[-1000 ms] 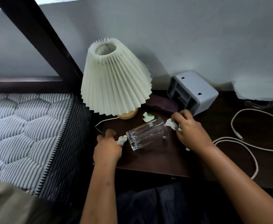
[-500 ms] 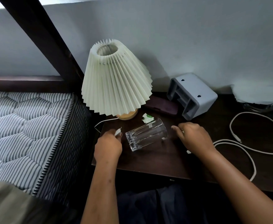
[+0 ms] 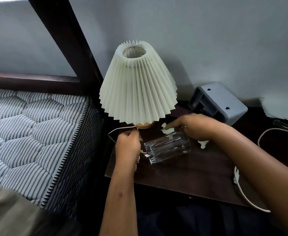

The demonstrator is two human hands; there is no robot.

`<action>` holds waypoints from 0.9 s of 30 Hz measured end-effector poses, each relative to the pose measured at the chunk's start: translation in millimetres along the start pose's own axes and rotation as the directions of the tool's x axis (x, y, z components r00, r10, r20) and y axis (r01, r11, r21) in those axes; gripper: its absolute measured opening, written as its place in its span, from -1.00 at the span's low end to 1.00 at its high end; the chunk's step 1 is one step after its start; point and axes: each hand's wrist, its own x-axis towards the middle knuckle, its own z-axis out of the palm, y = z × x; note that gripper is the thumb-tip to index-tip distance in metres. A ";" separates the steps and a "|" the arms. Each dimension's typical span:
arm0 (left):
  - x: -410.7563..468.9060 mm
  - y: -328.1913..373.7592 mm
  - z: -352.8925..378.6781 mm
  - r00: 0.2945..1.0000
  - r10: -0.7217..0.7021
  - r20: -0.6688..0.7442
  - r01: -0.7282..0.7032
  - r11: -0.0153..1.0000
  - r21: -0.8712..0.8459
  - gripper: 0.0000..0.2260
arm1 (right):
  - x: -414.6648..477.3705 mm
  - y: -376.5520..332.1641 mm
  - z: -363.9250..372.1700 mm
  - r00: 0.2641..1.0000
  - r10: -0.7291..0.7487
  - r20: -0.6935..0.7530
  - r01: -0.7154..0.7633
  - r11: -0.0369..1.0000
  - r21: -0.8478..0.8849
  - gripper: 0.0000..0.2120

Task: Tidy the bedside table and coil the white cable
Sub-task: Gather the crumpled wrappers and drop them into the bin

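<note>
A clear glass (image 3: 168,147) lies on its side on the dark bedside table (image 3: 182,172). My left hand (image 3: 128,148) is a fist just left of the glass, and bits of white and green paper (image 3: 142,151) stick out of it. My right hand (image 3: 196,126) reaches over the glass's mouth, its fingertips pinching a white and green paper scrap (image 3: 165,129) beside the lamp base. Another white scrap (image 3: 203,143) lies under my right wrist. The white cable (image 3: 242,189) loops loosely over the right side of the table, partly hidden by my right forearm.
A pleated cream lamp (image 3: 138,89) stands at the table's back left, its thin cord (image 3: 121,128) running toward my left hand. A grey box (image 3: 219,101) sits behind my right hand. The striped mattress (image 3: 34,133) adjoins the table's left edge.
My right hand has moved from right of the glass up to the scrap by the lamp base. My left hand has shifted slightly toward the lamp, still closed on paper.
</note>
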 end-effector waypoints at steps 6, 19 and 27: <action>-5.6 6.7 -2.0 0.986 -0.106 0.132 0.119 0.988 -0.098 -0.79 | 26.9 -3.1 -6.8 0.974 0.046 0.220 -0.017 0.991 -0.131 -0.39; -7.4 6.6 11.4 0.957 -0.123 0.264 0.188 0.953 -0.239 -0.83 | 43.8 25.1 13.1 0.975 0.013 0.224 -0.009 1.000 -0.020 -0.55; -10.1 7.5 18.9 0.937 -0.097 0.335 0.176 0.960 -0.216 -0.72 | -15.0 24.2 1.2 0.923 0.170 -0.345 -0.032 0.928 0.371 -0.70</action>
